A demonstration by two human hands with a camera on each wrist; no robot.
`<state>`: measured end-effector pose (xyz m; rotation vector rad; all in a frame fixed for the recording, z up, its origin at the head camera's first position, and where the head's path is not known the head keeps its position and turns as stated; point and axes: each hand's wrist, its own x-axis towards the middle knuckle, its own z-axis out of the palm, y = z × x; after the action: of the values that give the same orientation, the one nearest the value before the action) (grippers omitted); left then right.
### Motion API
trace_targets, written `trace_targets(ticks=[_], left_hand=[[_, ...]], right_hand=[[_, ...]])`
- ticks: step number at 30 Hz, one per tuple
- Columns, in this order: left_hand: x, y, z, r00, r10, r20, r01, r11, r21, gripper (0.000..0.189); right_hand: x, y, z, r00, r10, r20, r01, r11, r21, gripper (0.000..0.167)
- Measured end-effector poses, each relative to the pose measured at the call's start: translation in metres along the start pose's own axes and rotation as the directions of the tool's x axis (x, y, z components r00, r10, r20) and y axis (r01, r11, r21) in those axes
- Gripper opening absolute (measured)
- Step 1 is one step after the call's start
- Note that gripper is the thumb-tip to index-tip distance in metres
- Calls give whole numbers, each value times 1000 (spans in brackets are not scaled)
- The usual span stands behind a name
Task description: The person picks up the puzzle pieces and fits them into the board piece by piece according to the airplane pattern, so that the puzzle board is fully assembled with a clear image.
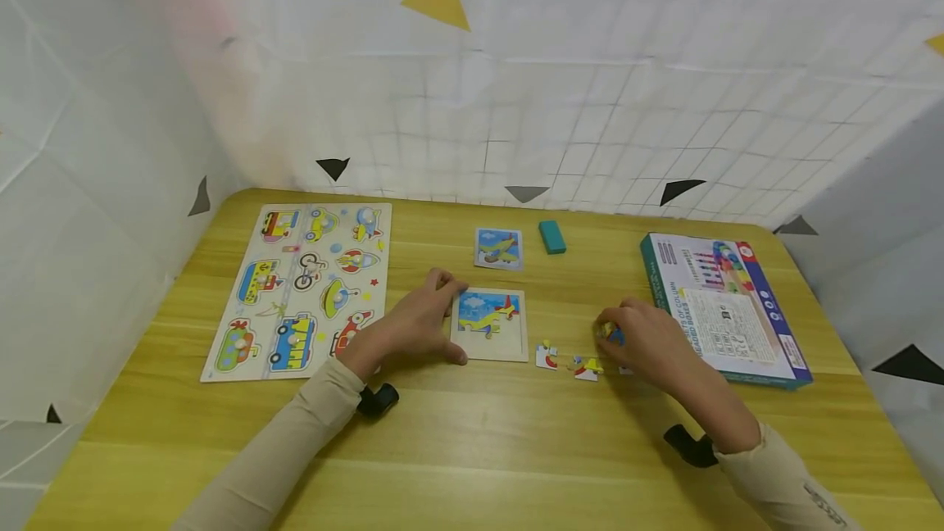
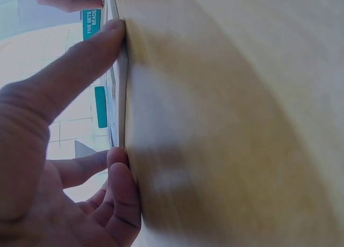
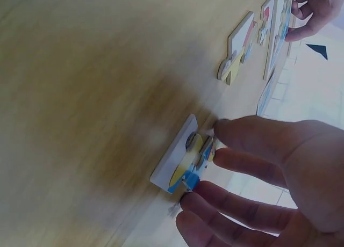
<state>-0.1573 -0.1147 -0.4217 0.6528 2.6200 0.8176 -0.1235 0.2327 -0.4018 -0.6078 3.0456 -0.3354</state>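
My left hand (image 1: pixel 419 319) holds the small wooden jigsaw tray (image 1: pixel 512 349) at its left side, thumb at the near corner and curled fingers at the far corner. Partly filled, the tray shows a yellow and red plane on blue sky, with bare wood along its lower part. To the right, my right hand (image 1: pixel 649 342) pinches a small blue and yellow jigsaw piece (image 1: pixel 612 334) just over the table. Under those fingers lies another piece (image 3: pixel 173 157), white-edged with yellow and blue. Two loose pieces, one with red (image 1: pixel 546 356) and one with yellow (image 1: pixel 587 367), lie between tray and hand.
Behind the tray lie a plane picture card (image 1: pixel 498 249) and a teal block (image 1: pixel 551 237). A large peg puzzle board (image 1: pixel 295 293) of vehicles is at left. A boxed bead set (image 1: pixel 726 310) sits right, close to my right hand. A white sheet (image 1: pixel 442 105) hangs behind the table.
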Motion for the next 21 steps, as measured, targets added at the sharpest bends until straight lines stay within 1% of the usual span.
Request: trace_targets(ticks=[9,15,21], left_hand=[[0,-2,0,1000,3,0,-3,1000,-8,106],[-1,0,-1,1000,3,4,-3,1000,-10,106],[0,0,-1,1000,11,0,-11,1000,-16,106]], right_hand=[[2,1,3,1000,15,6,-15,999,37,14],[3,3,7,1000,11,-16,-10,997,75,11],[4,5,9,999,12,-33,-9,997,82,13]])
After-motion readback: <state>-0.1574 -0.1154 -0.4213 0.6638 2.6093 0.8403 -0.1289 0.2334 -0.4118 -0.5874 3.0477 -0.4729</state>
